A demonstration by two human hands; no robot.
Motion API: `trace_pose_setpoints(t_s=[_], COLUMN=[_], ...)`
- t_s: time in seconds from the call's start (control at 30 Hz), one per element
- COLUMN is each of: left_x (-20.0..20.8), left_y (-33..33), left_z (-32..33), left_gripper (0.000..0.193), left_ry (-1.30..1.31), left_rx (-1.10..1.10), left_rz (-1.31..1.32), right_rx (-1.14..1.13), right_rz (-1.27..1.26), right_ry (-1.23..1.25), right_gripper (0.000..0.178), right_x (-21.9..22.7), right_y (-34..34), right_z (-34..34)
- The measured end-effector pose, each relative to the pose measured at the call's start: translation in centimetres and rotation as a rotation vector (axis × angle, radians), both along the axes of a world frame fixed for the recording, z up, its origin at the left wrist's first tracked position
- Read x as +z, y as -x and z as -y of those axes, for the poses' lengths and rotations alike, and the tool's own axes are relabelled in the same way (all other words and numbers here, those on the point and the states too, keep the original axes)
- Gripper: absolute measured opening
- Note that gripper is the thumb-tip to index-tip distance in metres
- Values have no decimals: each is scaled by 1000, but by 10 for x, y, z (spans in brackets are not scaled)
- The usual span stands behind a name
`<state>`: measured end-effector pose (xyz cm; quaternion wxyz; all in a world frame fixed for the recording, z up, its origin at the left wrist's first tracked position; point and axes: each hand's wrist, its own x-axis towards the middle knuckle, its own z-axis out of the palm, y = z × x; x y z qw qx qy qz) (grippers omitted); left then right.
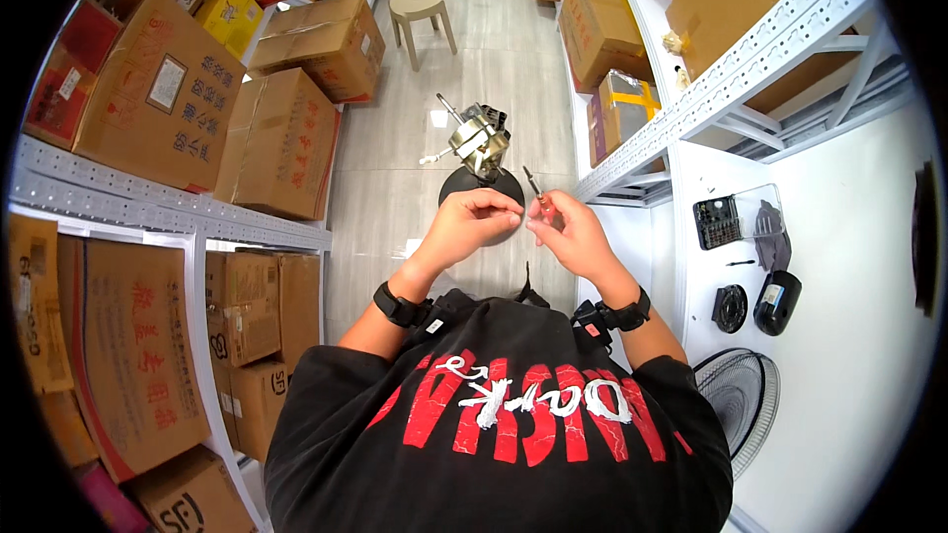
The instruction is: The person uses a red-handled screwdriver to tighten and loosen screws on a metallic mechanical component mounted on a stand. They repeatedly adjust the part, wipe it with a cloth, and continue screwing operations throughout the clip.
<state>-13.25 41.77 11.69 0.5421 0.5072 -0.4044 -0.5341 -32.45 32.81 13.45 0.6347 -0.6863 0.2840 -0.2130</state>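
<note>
My right hand (571,232) is closed around a small screwdriver (536,186), its red handle partly covered by the fingers and its dark shaft pointing up and away. My left hand (472,225) faces it, thumb and fingertips pinched together; whatever they hold, if anything, is too small to make out. Just beyond both hands stands a bare metal fan motor (481,141), with a shaft sticking out at its upper left. It sits above a round black base (504,188), which my left hand partly hides. The screwdriver is apart from the motor.
Shelves with cardboard boxes (281,143) line the left, and a shelf rack (721,89) runs along the right. On the white surface at right lie a tool case (718,223), a black motor cover (778,302) and a fan grille (755,405). A stool (416,3) stands ahead.
</note>
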Motion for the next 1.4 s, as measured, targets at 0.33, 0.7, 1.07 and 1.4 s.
trace_pose_setpoints(t_s=[0.33,0.7,1.07,1.4], left_x=[-36,-68,-76,-79], left_y=[-152,-162,-167,-147], left_z=[-7,38,63,76], left_gripper=[15,18,14,12], left_ry=[-14,143,170,193], left_rx=[40,-53,-89,-57], left_rz=[82,205,214,229], right_rx=[-485,-837,-837,-855], right_rz=[-104,-368,-380,-283], right_ry=[142,664,929,979], right_gripper=[9,10,13,15], right_x=[-65,-68,-82,-85], right_y=[-101,-151,-168,-174], right_z=[-23,-42,-42,-37])
